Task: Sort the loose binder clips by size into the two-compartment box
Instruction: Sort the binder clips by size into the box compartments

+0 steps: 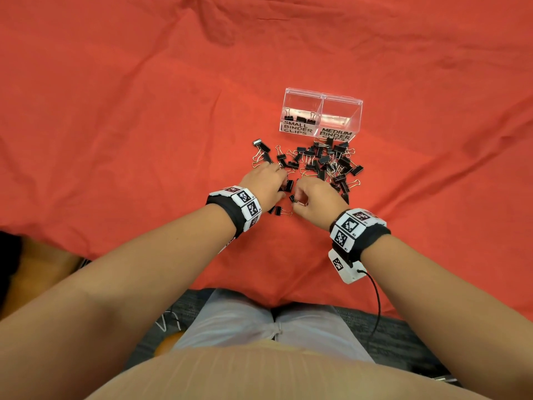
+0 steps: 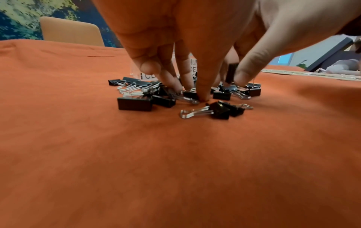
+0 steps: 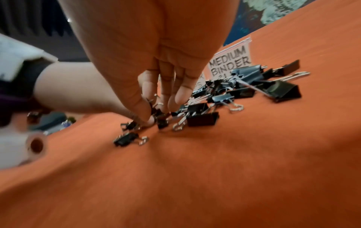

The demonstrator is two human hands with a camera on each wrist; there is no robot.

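Observation:
A clear two-compartment box [image 1: 321, 95] stands on the red cloth; its left part, labelled SMALL BINDER CLIPS, holds a few small clips [image 1: 300, 118], and its MEDIUM part looks empty. Loose black binder clips [image 1: 323, 163] of both sizes lie heaped in front of it. At the heap's near left edge my left hand [image 1: 281, 183] reaches down, thumb and fingers [image 2: 170, 83] closing on a small clip [image 2: 190, 94]. Beside it my right hand [image 1: 298, 197] pinches a small clip [image 3: 159, 112] between thumb and fingers. A further pair of small clips [image 1: 278, 210] lies just below both hands.
The red cloth [image 1: 144, 140] covers the whole table, with wrinkles at the back. An orange chair back [image 2: 72, 30] stands beyond the far edge. A white paper roll [image 3: 35, 145] shows at the left of the right wrist view. My lap is at the near edge.

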